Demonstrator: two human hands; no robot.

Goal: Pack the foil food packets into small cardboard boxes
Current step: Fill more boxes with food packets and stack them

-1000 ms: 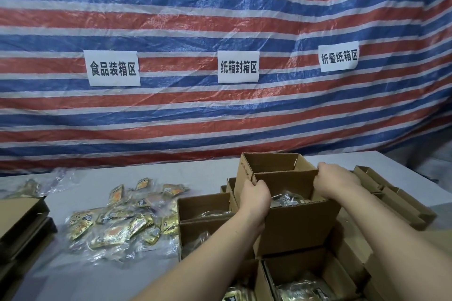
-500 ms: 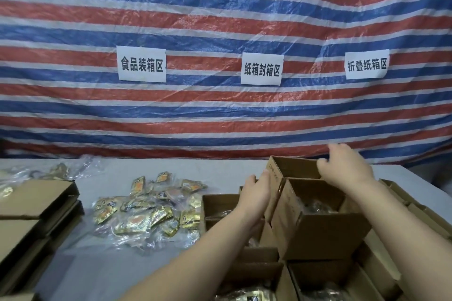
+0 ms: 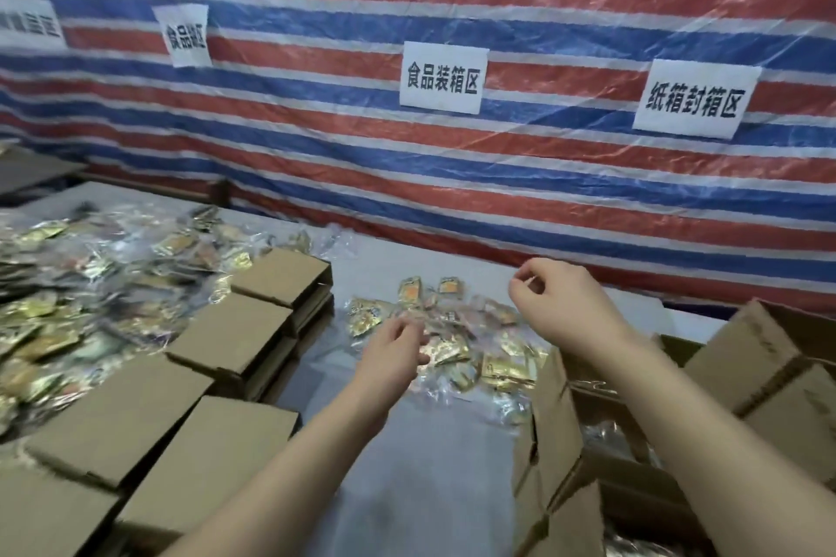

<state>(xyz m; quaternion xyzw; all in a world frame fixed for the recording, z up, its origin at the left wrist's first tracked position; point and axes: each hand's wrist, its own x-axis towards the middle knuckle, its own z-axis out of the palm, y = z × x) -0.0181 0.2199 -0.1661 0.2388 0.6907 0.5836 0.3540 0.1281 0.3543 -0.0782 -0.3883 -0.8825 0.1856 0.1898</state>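
Observation:
A small heap of gold foil food packets [image 3: 457,348] in clear wrap lies on the grey table at centre. My left hand [image 3: 393,353] hovers at the heap's left edge, fingers loosely curled and holding nothing. My right hand [image 3: 561,303] hangs above the heap's right side, fingers loosely curled and empty. Open small cardboard boxes [image 3: 601,425] stand at the right, and some hold packets. Flat folded boxes [image 3: 230,339] are stacked at the left.
A much larger pile of foil packets [image 3: 86,285] covers the table's far left. Bare grey table [image 3: 416,466] runs between the flat stacks and the open boxes. A striped tarp wall with paper signs [image 3: 443,77] stands behind.
Both hands have let go of the box they held at the right and moved left over the packet heap. The view has swung left, bringing the flat boxes and the large pile into sight.

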